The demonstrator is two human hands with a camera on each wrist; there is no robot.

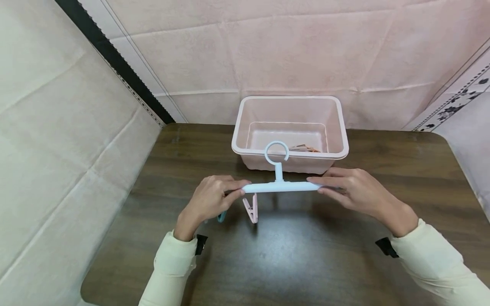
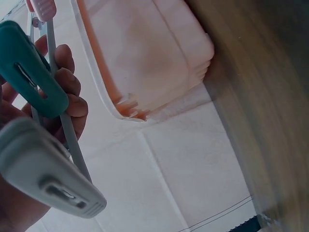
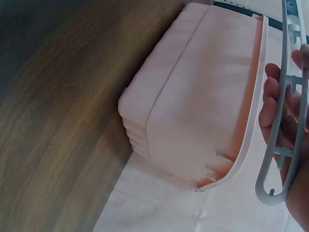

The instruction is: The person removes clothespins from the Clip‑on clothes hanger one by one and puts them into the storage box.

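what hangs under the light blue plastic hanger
A pink plastic clip, a teal plastic clip and a grey plastic clip hang from the hanger. In the head view, the left hand covers most of the teal one.

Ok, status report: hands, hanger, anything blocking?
Left hand, right hand gripping blue clothes hanger. Pink clip, teal clip, grey clip on left half. Pink plastic bin beyond; nothing visibly blocking.

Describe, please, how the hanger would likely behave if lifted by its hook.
The hanger is probably light, being a slim, open frame. It looks fairly stiff, running straight between the left hand and right hand. It may tip leftward, since the clothespins in view hang on its left half.
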